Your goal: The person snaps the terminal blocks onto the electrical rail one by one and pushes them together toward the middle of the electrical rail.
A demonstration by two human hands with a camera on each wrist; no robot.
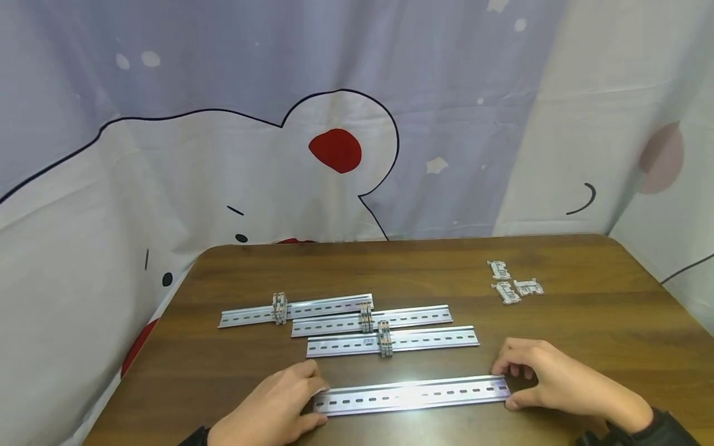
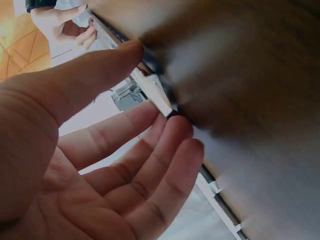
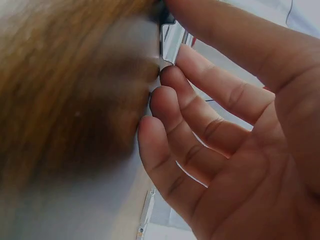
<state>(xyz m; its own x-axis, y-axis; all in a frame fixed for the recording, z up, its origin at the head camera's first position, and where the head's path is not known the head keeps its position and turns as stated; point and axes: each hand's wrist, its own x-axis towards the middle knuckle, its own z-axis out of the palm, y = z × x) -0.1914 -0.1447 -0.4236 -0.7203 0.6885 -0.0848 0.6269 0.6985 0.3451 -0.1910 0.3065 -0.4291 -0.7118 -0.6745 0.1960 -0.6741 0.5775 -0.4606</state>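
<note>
A bare slotted DIN rail (image 1: 413, 396) lies nearest on the wooden table, running left to right. My left hand (image 1: 279, 399) pinches its left end between thumb and fingers. At the opposite end, my right hand (image 1: 552, 379) grips the rail with the thumb on the near edge and the fingers on the far edge. The left wrist view shows the rail's end (image 2: 159, 97) between thumb and fingertips. In the right wrist view the rail's profile (image 3: 171, 44) appears between thumb and index finger, with the other fingers loosely bent below.
Beyond it lie three more DIN rails (image 1: 435, 338), each carrying a small cluster of terminal blocks (image 1: 385, 339). Several loose pale terminal blocks (image 1: 506, 292) rest at the back right of the table (image 1: 586, 322). A printed curtain (image 1: 446, 124) hangs behind the table.
</note>
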